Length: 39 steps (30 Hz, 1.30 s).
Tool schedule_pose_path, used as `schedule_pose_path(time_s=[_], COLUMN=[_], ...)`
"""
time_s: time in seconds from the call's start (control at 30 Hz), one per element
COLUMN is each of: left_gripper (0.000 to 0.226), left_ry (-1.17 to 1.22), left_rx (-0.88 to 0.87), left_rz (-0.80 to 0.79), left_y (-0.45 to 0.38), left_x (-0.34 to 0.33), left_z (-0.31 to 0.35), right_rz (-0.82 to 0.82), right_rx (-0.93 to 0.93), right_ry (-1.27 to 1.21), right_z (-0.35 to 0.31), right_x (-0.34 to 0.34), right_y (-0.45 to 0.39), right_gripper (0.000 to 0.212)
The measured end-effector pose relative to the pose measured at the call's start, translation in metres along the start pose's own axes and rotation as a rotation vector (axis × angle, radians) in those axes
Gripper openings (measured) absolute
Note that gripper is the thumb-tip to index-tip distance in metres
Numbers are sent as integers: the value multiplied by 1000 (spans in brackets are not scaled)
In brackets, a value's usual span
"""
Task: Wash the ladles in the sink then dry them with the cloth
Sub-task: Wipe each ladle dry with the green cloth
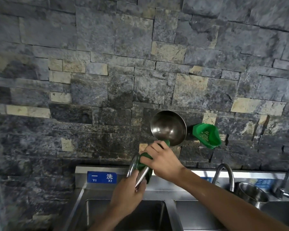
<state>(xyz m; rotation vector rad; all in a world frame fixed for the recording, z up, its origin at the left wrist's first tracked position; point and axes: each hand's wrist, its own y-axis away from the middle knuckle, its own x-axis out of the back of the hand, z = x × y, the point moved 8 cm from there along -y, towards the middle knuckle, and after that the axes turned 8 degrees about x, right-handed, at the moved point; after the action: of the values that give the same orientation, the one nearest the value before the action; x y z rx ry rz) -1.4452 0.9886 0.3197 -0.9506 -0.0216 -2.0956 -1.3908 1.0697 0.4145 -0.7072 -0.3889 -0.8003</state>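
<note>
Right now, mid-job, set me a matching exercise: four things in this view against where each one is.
Things:
1. round steel ladle bowl
2. green cloth
3. green perforated plastic basket
4. shiny steel pot

Places:
A. beside the curved tap, at right
B. wrapped round the ladle handle under the right hand
C. held up before the stone wall
D. right of the ladle bowl, against the wall

Pairs: 1-C, 2-B, 3-D, 4-A

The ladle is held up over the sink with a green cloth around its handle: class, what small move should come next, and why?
Probably slide the right hand with the green cloth up into the ladle bowl: the cloth wraps only the handle, which the left hand holds.
</note>
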Motion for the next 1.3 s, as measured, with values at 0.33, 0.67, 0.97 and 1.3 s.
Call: schedule_pose_path(time_s=[0.33,0.67,0.97,1.3], left_gripper=[45,53,80,56], left_ry=[433,31,312,-93], left_rx=[210,200,274,226], left_rz=[-93,-75,113,58], left_y=[12,-3,7,24], left_x=[18,50,29,15], left_z=[-16,-1,-22,-70], right_rz=[302,197,257,-276], right_rx=[-56,-15,62,-593], right_ry=[59,74,70,-1210], right_z=[20,50,49,80], right_x=[21,26,40,5], right_y=[8,-10,0,27], right_gripper=[14,21,26,63])
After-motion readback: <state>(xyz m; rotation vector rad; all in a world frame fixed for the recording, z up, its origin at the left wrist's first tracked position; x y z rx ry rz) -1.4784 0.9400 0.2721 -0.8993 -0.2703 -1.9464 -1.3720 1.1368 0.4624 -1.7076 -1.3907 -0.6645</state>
